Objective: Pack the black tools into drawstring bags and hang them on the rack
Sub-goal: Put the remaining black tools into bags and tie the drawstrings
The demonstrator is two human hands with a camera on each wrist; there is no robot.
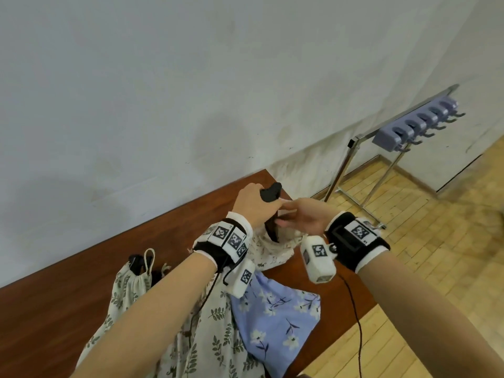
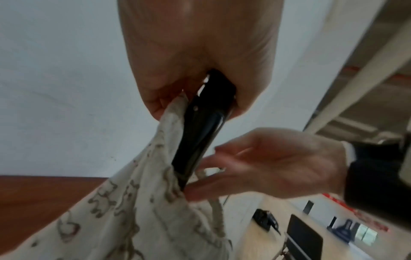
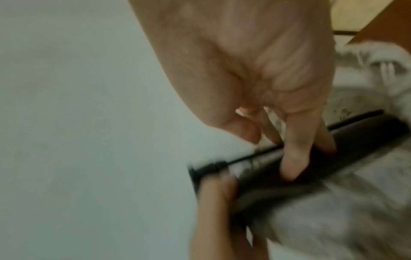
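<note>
Black tool (image 1: 270, 196) halfway into cream drawstring bag (image 1: 268, 253), gripped by left hand (image 1: 255, 204); right hand (image 1: 302, 218) loosely open at bag mouth. One leaf-print bag (image 1: 131, 285) already packed on table (image 1: 54, 309), rack (image 1: 414, 126) still bare.

Your forearms are bare, each wrist wrapped in a black band (image 1: 354, 242) with white cuffs, topped by white blocks printed with black-and-white square markers (image 1: 230, 237). White camera housings (image 1: 317, 259) hang beneath, trailing thin black cables (image 1: 354, 309).
</note>
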